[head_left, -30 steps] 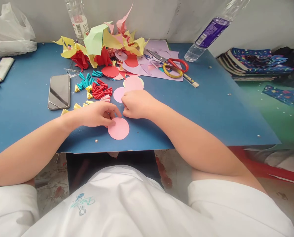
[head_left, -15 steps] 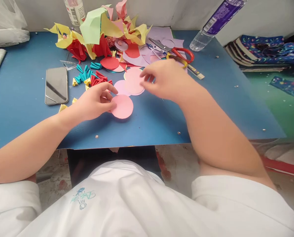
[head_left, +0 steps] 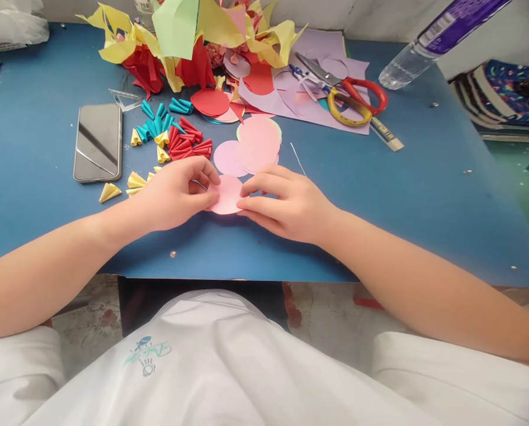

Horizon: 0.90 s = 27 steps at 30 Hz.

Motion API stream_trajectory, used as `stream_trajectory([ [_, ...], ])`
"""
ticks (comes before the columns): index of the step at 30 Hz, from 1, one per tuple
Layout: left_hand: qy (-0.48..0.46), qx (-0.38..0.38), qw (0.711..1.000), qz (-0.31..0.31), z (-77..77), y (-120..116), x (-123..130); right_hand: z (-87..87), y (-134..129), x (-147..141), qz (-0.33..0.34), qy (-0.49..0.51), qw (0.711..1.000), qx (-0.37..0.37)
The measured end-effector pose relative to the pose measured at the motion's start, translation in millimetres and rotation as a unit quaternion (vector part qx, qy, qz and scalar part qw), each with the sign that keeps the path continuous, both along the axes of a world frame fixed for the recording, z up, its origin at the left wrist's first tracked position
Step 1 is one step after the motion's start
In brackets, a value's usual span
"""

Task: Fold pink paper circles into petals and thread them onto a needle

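Between my hands, just above the blue tabletop [head_left: 255, 254], is a pink paper circle [head_left: 227, 196]. My left hand [head_left: 182, 192] pinches its left edge between thumb and fingers. On the opposite edge, my right hand [head_left: 286, 198] has its thumb and fingertips closed on the paper. Right behind lie more paper circles, a pink one [head_left: 259, 145] overlapping a lilac one [head_left: 227, 157]. Small rolled paper cones in red [head_left: 189, 140], teal [head_left: 160, 121] and yellow [head_left: 135, 180] are grouped beyond my left hand.
A phone [head_left: 98, 142] lies at the left. Crumpled paper scraps [head_left: 176, 29] pile up at the back. Red-handled scissors [head_left: 362, 94] rest on lilac paper [head_left: 322, 44], near a glue-stick-like or eraser-like white piece [head_left: 386, 135]. A purple-labelled bottle [head_left: 424, 50] stands at the back right.
My right hand has come down and toward me from the stacked circles to the right edge of the pink circle. My left hand keeps hold of its left edge. The view has shifted slightly.
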<state>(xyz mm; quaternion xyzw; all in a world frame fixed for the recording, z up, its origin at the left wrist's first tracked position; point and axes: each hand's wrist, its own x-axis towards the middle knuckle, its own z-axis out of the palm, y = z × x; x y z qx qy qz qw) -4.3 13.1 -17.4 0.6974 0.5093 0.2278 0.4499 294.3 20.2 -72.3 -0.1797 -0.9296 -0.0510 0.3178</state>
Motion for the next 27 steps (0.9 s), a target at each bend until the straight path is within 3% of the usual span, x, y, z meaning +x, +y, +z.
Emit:
stream_trajectory([
  [2, 0.073, 0.106, 0.991, -0.04, 1.1, -7, -3, -4.6, 1, -3, 0.007, -0.002, 1.0, -0.009],
  [4, 0.129, 0.223, 0.962, -0.087, 3.7, -15, -7, -7.0, 0, -5, 0.011, 0.0, 1.0, -0.022],
  [6, 0.157, 0.273, 0.938, -0.147, 7.0, -22, -12, -7.1, -3, -6, 0.005, 0.005, 0.999, -0.036],
  [11, 0.206, 0.286, 0.904, -0.243, 9.4, -29, -15, -0.5, -13, -8, -0.023, 0.017, 0.997, -0.069],
  [17, 0.219, 0.333, 0.878, -0.266, 10.8, -31, -17, 3.4, -18, -9, -0.041, 0.029, 0.993, -0.11],
  [22, 0.249, 0.389, 0.839, -0.288, 14.0, -34, -12, 4.7, -18, -8, -0.024, 0.014, 0.994, -0.106],
  [27, 0.258, 0.371, 0.845, -0.285, 10.6, -36, -18, 5.2, -21, -10, -0.047, 0.034, 0.991, -0.117],
])
